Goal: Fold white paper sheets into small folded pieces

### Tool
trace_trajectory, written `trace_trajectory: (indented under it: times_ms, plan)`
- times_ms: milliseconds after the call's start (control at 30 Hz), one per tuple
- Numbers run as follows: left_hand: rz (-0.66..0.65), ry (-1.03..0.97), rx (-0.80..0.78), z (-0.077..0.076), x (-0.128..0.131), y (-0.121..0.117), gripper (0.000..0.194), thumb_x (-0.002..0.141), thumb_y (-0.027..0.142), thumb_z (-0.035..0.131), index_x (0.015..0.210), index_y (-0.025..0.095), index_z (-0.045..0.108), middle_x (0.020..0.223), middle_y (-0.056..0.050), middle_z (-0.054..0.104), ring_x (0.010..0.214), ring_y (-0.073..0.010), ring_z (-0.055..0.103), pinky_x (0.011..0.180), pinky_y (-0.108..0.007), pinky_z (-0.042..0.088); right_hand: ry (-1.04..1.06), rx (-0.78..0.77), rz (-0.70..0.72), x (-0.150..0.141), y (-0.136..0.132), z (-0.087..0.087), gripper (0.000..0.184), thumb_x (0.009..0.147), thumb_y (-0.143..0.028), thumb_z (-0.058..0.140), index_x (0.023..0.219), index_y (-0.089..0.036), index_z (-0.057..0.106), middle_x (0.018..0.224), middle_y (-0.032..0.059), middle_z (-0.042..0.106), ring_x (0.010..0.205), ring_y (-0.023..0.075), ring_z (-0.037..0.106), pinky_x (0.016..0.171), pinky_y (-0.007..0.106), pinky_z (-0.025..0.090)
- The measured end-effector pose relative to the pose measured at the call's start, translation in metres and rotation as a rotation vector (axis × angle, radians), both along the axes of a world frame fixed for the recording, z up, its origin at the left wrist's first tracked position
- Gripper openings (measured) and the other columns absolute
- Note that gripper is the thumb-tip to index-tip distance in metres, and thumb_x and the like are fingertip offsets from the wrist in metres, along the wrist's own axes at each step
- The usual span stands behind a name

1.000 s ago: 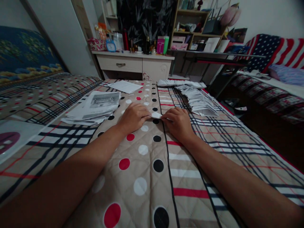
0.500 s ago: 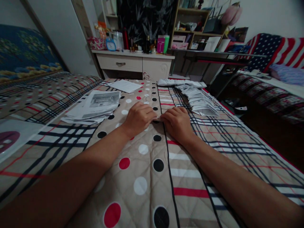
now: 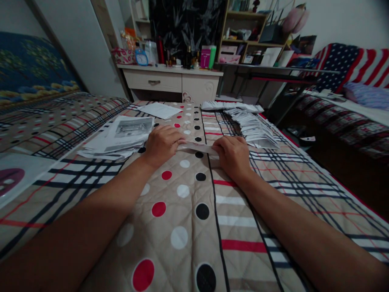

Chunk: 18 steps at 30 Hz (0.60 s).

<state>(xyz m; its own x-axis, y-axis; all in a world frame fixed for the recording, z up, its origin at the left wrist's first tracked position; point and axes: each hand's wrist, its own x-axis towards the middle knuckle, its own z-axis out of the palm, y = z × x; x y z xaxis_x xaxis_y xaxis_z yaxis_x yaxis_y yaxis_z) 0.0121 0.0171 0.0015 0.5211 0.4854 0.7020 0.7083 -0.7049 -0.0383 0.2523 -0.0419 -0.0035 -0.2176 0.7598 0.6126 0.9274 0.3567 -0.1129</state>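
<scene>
The person's left forearm runs in from the lower left corner and the right one from the lower right, both bare and angled inward so that the hands nearly face each other at the middle of the bed. The left hand (image 3: 164, 144) is turned knuckles up, its fingers curled together and pinched narrow on one end of a slim white strip of paper (image 3: 199, 147). The right hand (image 3: 233, 154), also back upward with bent fingers, grips the other end. The strip spans the gap between them, just above the bedspread.

Beneath lies a quilted beige bedspread (image 3: 194, 243) patterned with red, white and black dots, stripes and dark plaid bands. Just beside the left hand sits a loose stack of white sheets with a grey printed picture on top (image 3: 121, 136); a plain white sheet (image 3: 160, 110) lies farther off. Past the right hand, a fanned row of folded white papers (image 3: 255, 129) stretches away toward a long, flat white bundle (image 3: 232, 106).

Beyond the bed stands a cream drawer cabinet (image 3: 152, 79) bearing a blue clock (image 3: 141, 56) and a bright green tube (image 3: 212, 57). At right, a stars-and-stripes cloth (image 3: 352, 69) hangs behind a pale purple pillow (image 3: 367, 95).
</scene>
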Motion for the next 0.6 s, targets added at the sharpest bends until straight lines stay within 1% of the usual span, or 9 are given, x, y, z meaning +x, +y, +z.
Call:
trace_trajectory:
  times_ms: [100,233,333,467,533,600]
  plan:
    - [0.002,-0.053,-0.013,0.0012,-0.0028,0.0021,0.03,0.091,0.042,0.059,0.074,0.019,0.068,0.076,-0.006,0.071,0.077,-0.0207,0.063,0.071,-0.034,0.041,0.047,-0.035,-0.065,0.0018,0.0003,-0.0004,0.021,0.093,-0.027,0.05,0.085,-0.019,0.067,0.081,0.0064,0.073,0.077,0.0218,0.06,0.08,0.033,0.035]
    - [0.009,-0.216,-0.084,0.0013,-0.0042,0.004,0.039,0.088,0.05,0.061,0.065,0.018,0.063,0.064,-0.003,0.064,0.064,-0.017,0.057,0.063,-0.03,0.039,0.152,-0.086,-0.103,0.0041,-0.0007,-0.0009,0.024,0.094,-0.033,0.049,0.088,-0.019,0.068,0.078,0.0066,0.071,0.074,0.0221,0.061,0.07,0.031,0.036]
    - [0.021,-0.369,-0.16,0.001,-0.0028,0.0046,0.044,0.085,0.054,0.063,0.059,0.018,0.059,0.057,-0.001,0.057,0.056,-0.0137,0.05,0.056,-0.028,0.035,0.274,-0.134,-0.064,0.0043,-0.0018,-0.0009,0.024,0.092,-0.036,0.05,0.084,-0.02,0.066,0.074,0.0045,0.069,0.068,0.0193,0.06,0.063,0.029,0.035]
    - [0.016,-0.563,-0.263,0.0034,0.0018,0.0033,0.048,0.084,0.058,0.061,0.056,0.018,0.057,0.051,0.002,0.049,0.052,-0.0119,0.042,0.052,-0.026,0.032,0.414,-0.146,0.036,0.0029,-0.0026,-0.0017,0.025,0.091,-0.035,0.051,0.074,-0.02,0.06,0.066,0.0016,0.062,0.061,0.0154,0.054,0.059,0.027,0.034]
    - [-0.008,-0.636,-0.299,0.0053,0.004,0.0029,0.05,0.082,0.06,0.061,0.056,0.018,0.057,0.05,0.002,0.047,0.052,-0.0117,0.041,0.051,-0.026,0.032,0.461,-0.153,0.068,0.0023,-0.0025,-0.0026,0.025,0.09,-0.035,0.05,0.071,-0.02,0.058,0.062,0.0002,0.056,0.059,0.0144,0.051,0.058,0.026,0.033]
    - [-0.038,-0.689,-0.332,0.0068,0.0051,0.0034,0.05,0.081,0.061,0.062,0.056,0.018,0.057,0.051,0.001,0.048,0.052,-0.0115,0.041,0.05,-0.025,0.032,0.519,-0.165,0.096,0.0018,-0.0021,-0.0035,0.025,0.089,-0.034,0.05,0.069,-0.02,0.056,0.06,-0.0009,0.052,0.059,0.0137,0.048,0.057,0.026,0.033]
